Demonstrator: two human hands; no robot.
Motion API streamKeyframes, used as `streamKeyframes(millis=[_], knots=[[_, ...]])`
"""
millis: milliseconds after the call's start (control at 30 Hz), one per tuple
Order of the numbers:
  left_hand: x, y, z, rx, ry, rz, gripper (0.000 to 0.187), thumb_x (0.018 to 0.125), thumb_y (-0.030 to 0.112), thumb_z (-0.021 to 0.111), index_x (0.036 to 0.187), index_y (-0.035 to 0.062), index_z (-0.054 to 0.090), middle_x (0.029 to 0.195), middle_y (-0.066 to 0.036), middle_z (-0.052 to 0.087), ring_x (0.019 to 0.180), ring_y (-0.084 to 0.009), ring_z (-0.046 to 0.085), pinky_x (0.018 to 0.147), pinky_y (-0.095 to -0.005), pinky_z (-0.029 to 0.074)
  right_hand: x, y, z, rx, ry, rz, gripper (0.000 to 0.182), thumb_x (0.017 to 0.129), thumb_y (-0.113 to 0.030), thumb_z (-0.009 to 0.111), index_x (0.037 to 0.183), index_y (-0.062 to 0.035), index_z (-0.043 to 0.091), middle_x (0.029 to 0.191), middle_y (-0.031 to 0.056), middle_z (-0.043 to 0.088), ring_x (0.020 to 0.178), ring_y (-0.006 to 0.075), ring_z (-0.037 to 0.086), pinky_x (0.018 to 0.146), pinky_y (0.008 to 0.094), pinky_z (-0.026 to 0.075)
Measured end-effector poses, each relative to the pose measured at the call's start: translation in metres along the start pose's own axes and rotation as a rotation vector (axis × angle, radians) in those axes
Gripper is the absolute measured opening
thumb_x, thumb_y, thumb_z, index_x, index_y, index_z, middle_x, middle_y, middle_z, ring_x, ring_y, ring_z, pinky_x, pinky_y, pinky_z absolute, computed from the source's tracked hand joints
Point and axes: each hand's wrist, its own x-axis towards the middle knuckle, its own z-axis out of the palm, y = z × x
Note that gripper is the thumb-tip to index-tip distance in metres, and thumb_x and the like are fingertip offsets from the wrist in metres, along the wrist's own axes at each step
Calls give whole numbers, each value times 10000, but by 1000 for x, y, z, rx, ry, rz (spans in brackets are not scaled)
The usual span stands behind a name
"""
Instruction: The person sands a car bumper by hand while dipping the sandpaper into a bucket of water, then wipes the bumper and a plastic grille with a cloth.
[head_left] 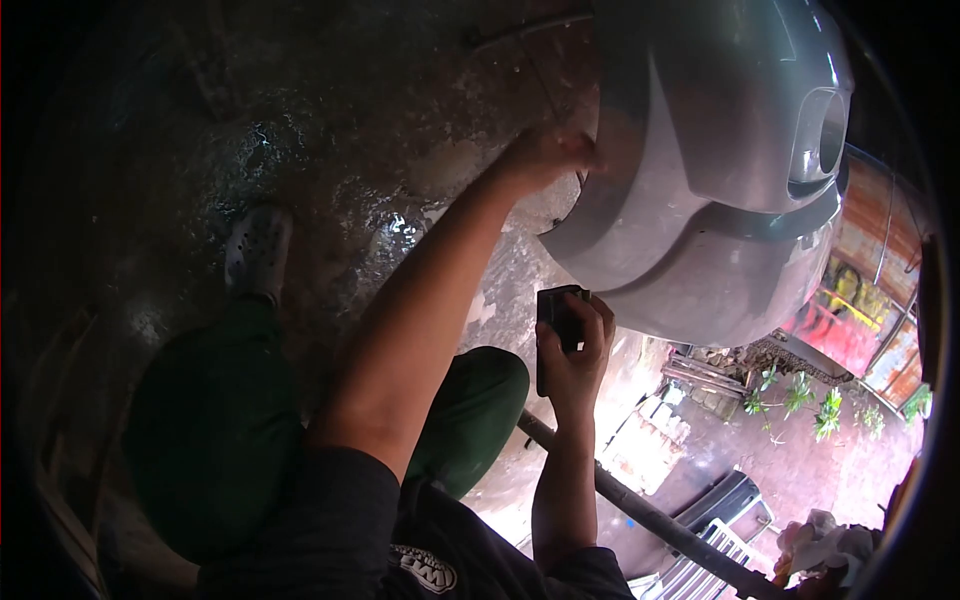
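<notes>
A glossy silver-grey car bumper (pixel 640 225), with a rounded opening at its far side, fills the upper right. My left hand (pixel 555 158) is at the bumper's near lower edge, its fingers blurred and partly in shadow. Whether they press on the panel or hold anything, I cannot make out. Below the bumper, my right hand (pixel 578 355) is wrapped around a black rectangular block (pixel 545 345). The block is held upright near the bumper's lower corner, apart from my left hand.
Wet, dark concrete floor (pixel 400 235) lies around my shoe (pixel 258 250). A dark pole (pixel 660 530) runs beside my right arm. Beyond it are a dark panel (pixel 725 500), a white slatted piece (pixel 705 560), green plants (pixel 800 395) and rusty metal sheets (pixel 880 210).
</notes>
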Motion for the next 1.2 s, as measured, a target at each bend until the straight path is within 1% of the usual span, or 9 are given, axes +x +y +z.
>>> streamKeyframes(millis=[67, 267, 367, 467, 567, 900, 1000, 1133, 1200], knots=[[14, 17, -9, -32, 74, 142, 387, 791, 370, 840, 1029, 91, 717, 940, -13, 718, 886, -141, 662, 826, -291, 500, 1, -3, -5, -16, 1, 6, 515, 748, -127, 782, 1230, -99, 603, 1303, 181, 505, 1226, 379, 480, 1006, 489, 434], [38, 59, -24, 222, 248, 138, 435, 828, 470, 785, 1008, 81, 713, 886, -9, 692, 836, -117, 624, 816, -285, 485, -3, -3, -13, -23, -12, -2, 513, 755, -116, 780, 1235, -97, 602, 1305, 181, 502, 1234, 382, 476, 1002, 481, 443], [33, 36, -2, -36, 275, 251, 445, 844, 474, 774, 1004, 64, 706, 902, -19, 685, 858, -104, 614, 822, -270, 475, -2, -5, -16, -39, 24, -16, 521, 748, -104, 789, 1234, -94, 603, 1307, 185, 500, 1227, 382, 482, 996, 480, 452], [22, 11, 12, -66, 204, 58, 441, 854, 447, 779, 1021, 48, 695, 942, -33, 689, 898, -108, 620, 838, -274, 476, 5, -5, -26, -56, 52, -50, 526, 743, -95, 798, 1232, -95, 605, 1304, 189, 503, 1213, 383, 493, 993, 477, 458], [27, -20, 22, -200, 196, 113, 542, 801, 490, 816, 999, 0, 695, 903, -80, 698, 844, -155, 643, 782, -300, 506, 20, -12, -39, -129, 72, -132, 529, 746, -108, 799, 1239, -98, 608, 1292, 189, 514, 1194, 384, 510, 985, 478, 457], [-10, -30, 23, 30, 22, -57, 490, 730, 400, 890, 984, 25, 701, 960, -104, 736, 887, -194, 690, 807, -316, 531, 91, -51, -87, -427, 155, -470, 519, 753, -155, 792, 1242, -121, 621, 1310, 155, 541, 1189, 366, 507, 1024, 511, 383], [8, -22, -1, 207, -4, 31, 504, 705, 407, 903, 989, 42, 704, 949, -96, 730, 886, -186, 682, 812, -320, 526, 95, -59, -95, -430, 157, -516, 520, 755, -155, 786, 1247, -124, 621, 1317, 149, 537, 1198, 363, 500, 1020, 504, 390], [52, -27, -24, 35, 37, 325, 496, 692, 397, 909, 994, 59, 708, 909, -60, 711, 845, -180, 669, 767, -333, 522, 86, -59, -99, -447, 153, -488, 521, 754, -139, 779, 1248, -125, 617, 1318, 151, 528, 1190, 366, 493, 999, 501, 417], [38, 16, -35, 290, 84, 342, 474, 735, 380, 884, 1031, 56, 706, 931, -55, 709, 849, -165, 659, 757, -320, 515, 81, -56, -99, -468, 140, -485, 521, 756, -141, 777, 1251, -125, 615, 1318, 153, 525, 1189, 371, 491, 994, 507, 419]])
